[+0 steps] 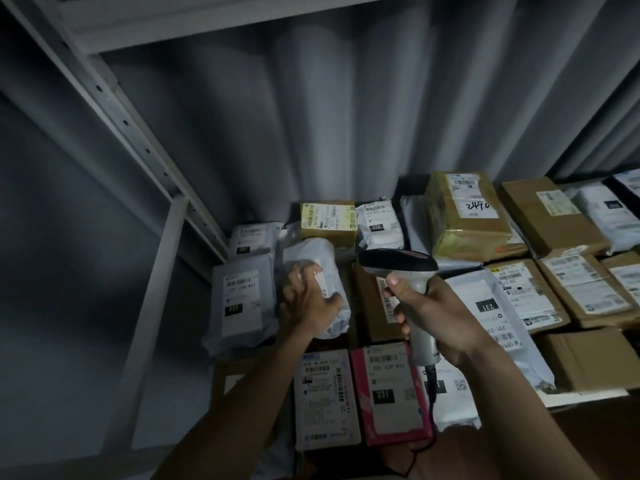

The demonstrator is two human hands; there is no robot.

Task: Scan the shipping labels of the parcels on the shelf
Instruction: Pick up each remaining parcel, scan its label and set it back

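My right hand (433, 313) grips the handle of a grey barcode scanner (398, 263); its dark head points left, toward a white poly-bag parcel (311, 254). My left hand (306, 306) holds that parcel from the front, thumb and fingers curled around it, and most of its label is hidden under my fingers. Many labelled parcels cover the shelf: a grey bag marked 231 (240, 299) at the left, a pink parcel marked 231 (391, 393) in front, a yellow-labelled box (327, 218) behind.
A taped brown box (464, 216) and several cardboard boxes (585, 292) fill the right side. The shelf's metal upright (138, 140) slants along the left, with an upper shelf board (207, 22) overhead. A corrugated grey wall (346, 116) closes the back.
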